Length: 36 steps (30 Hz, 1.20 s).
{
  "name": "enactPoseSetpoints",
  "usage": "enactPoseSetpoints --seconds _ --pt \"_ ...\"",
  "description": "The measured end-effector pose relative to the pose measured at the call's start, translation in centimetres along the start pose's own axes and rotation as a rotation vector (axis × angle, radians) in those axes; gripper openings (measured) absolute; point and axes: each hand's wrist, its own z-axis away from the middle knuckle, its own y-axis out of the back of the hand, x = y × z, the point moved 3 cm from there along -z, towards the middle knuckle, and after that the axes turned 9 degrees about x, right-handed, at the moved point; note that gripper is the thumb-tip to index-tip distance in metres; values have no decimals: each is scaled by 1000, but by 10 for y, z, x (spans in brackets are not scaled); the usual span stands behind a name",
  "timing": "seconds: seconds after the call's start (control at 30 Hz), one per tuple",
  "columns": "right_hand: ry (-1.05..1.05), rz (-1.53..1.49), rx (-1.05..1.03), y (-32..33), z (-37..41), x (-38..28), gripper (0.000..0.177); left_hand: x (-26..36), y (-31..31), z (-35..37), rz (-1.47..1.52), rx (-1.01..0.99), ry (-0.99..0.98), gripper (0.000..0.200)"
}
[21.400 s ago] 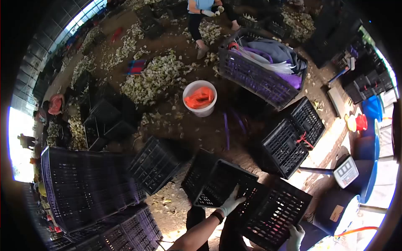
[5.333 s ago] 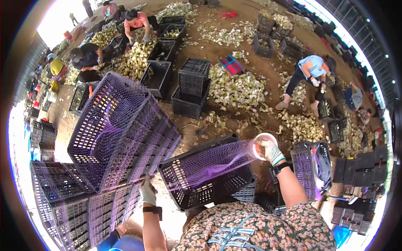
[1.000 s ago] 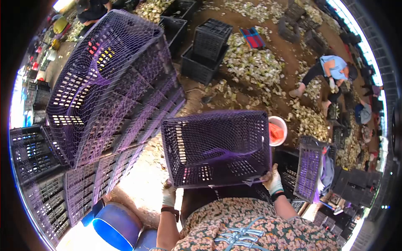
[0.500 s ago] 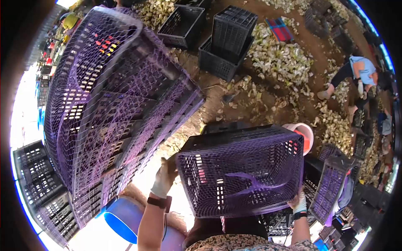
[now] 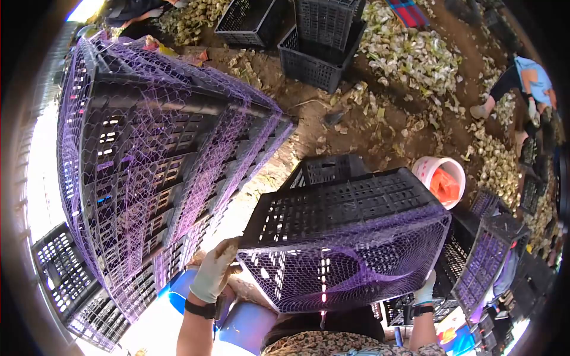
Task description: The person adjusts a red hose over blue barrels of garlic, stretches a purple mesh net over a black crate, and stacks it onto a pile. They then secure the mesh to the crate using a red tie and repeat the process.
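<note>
Black crate [image 5: 341, 222] up between both gloves

My left hand [image 5: 211, 274] clamps its near-left corner and my right hand [image 5: 424, 291] grips the right edge, I guess to keep the bulky thing level. It's got slatted walls with purple mesh stretched over them. The netted stack [image 5: 160, 148] towers just left of my left hand.

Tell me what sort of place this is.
Likely a produce-sorting shed: stacked netted crates, husk heaps on dirt, a worker crouched beside them. Left hand and right hand hold a crate.
</note>
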Motion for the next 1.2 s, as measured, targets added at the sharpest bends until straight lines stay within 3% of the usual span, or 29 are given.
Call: enactPoseSetpoints --seconds 0.1,0.17,0.3,0.33,0.43,0.5,0.57,0.63,0.7,0.73,0.77,0.8,0.83,0.9,0.93,1.0,1.03,1.07,1.1,1.13,1.17,1.2 --pt "8 -9 -4 12 -9 12 46 -9 13 -6 121 -96 59 56" --pt "-92 -108 75 3 1 7 45 1 0 10 224 -126 10 52" --pt "22 88 32 13 -21 7 41 -28 12 -5 92 19 -155 39" --pt "-85 -45 16 -22 -3 -3 39 -34 16 -12 86 20 -156 39" --pt "-62 -50 -7 -17 -12 -5 39 -35 17 -25 107 8 -185 26" --pt "-29 -24 -78 -19 -17 -6 40 -24 12 -26 -60 132 -314 17" --pt "-130 -70 -75 -24 -13 -1 43 -22 7 -26 -54 154 -326 13" --pt "-132 -70 -108 -16 -19 0 45 -20 2 -28 23 114 -471 14" --pt "-131 71 -82 -13 -15 -8 45 -23 3 -28 73 160 -438 14" --pt "-11 210 -140 -16 -10 -24 40 -29 7 -33 75 203 -456 13" --pt "41 228 78 8 -24 -40 33 -34 11 -39 81 248 -480 13" --pt "428 485 210 24 -34 -74 32 -41 14 -47 182 252 -492 12" --pt "773 786 477 41 -40 -106 30 -41 15 -51 210 255 -502 12" --pt "1167 824 277 -133 79 -154 31 -43 11 -57 319 251 -494 9" --pt "1238 832 84 -242 165 -154 32 -42 8 -59 226 271 -535 10" --pt "1101 649 -452 -354 221 -127 35 -41 2 -59 268 234 -537 9" --pt "1408 1032 -468 -401 252 -112 39 -39 0 -59 284 207 -539 8" --pt "1609 1154 -674 -439 262 -85 40 -35 0 -57 102 300 -667 5" --pt "1882 1204 -872 -468 268 -55 38 -35 -1 -61 122 300 -676 5" --pt "1735 1321 -842 -490 252 -22 35 -33 0 -63 88 338 -821 6" --pt "1457 1417 -1006 -504 244 5 36 -31 0 -64 52 374 -963 8" --pt "1279 1530 -985 -504 229 33 38 -29 3 -64 37 367 -961 9"
